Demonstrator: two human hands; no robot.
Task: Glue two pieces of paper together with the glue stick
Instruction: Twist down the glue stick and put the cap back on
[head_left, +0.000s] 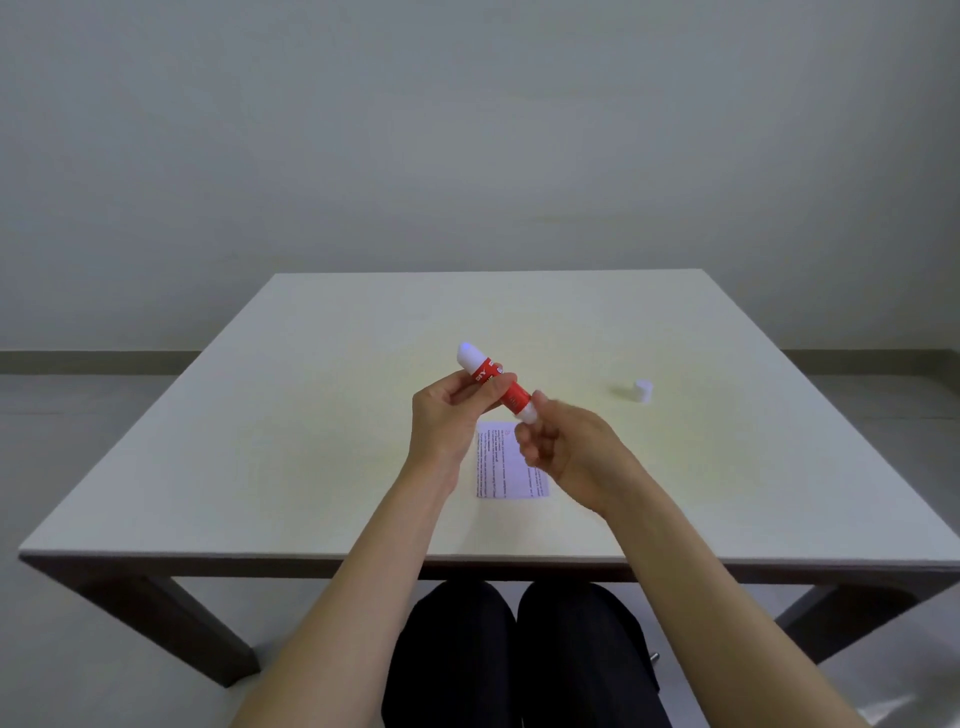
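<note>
Hovering above the printed paper (501, 462) on the table (311, 415), the left hand (447, 415) grips the glue stick (493, 379) while right hand (563, 447) fingertips pinch its lower white end.

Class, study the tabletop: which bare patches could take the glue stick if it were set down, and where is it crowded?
Free: the whole left half of the table, left of the left hand; the far strip behind the glue stick; the right front corner, nearer than the white cap. Crowded: the centre, where the right hand hovers over the printed paper.
</note>
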